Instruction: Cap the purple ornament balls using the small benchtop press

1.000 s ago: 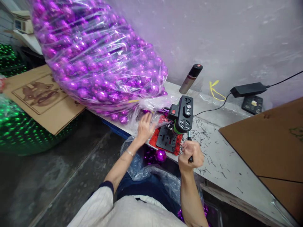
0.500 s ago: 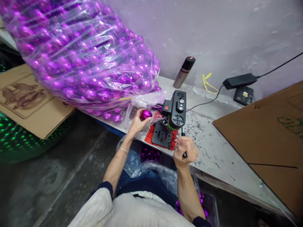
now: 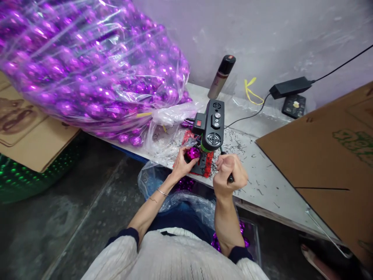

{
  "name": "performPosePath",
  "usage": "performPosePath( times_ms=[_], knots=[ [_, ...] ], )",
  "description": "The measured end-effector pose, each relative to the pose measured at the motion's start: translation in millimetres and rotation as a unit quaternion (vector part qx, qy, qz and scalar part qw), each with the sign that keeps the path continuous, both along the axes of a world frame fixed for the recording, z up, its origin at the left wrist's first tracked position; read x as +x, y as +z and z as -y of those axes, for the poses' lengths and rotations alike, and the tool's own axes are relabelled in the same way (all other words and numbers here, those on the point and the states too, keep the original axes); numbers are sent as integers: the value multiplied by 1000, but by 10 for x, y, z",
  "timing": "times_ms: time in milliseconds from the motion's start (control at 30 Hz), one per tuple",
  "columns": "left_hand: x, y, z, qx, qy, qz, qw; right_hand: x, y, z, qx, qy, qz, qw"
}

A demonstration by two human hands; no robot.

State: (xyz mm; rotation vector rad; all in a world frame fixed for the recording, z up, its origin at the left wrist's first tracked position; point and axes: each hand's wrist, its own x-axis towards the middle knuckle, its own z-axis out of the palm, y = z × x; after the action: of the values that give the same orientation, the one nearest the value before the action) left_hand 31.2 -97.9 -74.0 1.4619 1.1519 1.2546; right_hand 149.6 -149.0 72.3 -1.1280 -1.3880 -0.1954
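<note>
A shiny purple bauble (image 3: pixel 192 153) is held in my left hand (image 3: pixel 183 163), fingers curled round its side. It sits over the black base plate, close to the working end of a small black bench machine (image 3: pixel 215 124) with a green ring underneath. My right hand (image 3: pixel 229 174) is closed in a fist round the black handle (image 3: pixel 230 178) of the machine's lever, at the machine's right. Under the base plate lies a red mat (image 3: pixel 208 165), and small dark wire bits are scattered about it.
A big clear bag of purple baubles (image 3: pixel 110 77) lies at the left back. Behind the machine stands a spray can (image 3: pixel 221 77). A power adapter (image 3: pixel 291 87), a yellow tie (image 3: pixel 251 91) and a cardboard box (image 3: pixel 320 155) are on the right. A plastic bag (image 3: pixel 148 179) hangs at the front edge.
My left hand has carried the bauble right and toward me, from beside the machine to above its base plate. My right hand stays on the lever handle. The view has shifted slightly.
</note>
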Motion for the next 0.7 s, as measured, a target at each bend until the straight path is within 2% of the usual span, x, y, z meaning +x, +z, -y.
performPosePath(
  times_ms=[200, 467, 700],
  knots=[
    [-16, -111, -77, 108, -14, -124, 986, 19, -59, 25, 9, 10, 20, 1000],
    [-40, -112, -75, 194, -67, -204, 957, 26, -100, 61, 1, 10, 32, 999],
    [-83, -121, -9, 142, -45, -177, 973, 44, -136, 92, -4, 0, 77, 997]
  ],
)
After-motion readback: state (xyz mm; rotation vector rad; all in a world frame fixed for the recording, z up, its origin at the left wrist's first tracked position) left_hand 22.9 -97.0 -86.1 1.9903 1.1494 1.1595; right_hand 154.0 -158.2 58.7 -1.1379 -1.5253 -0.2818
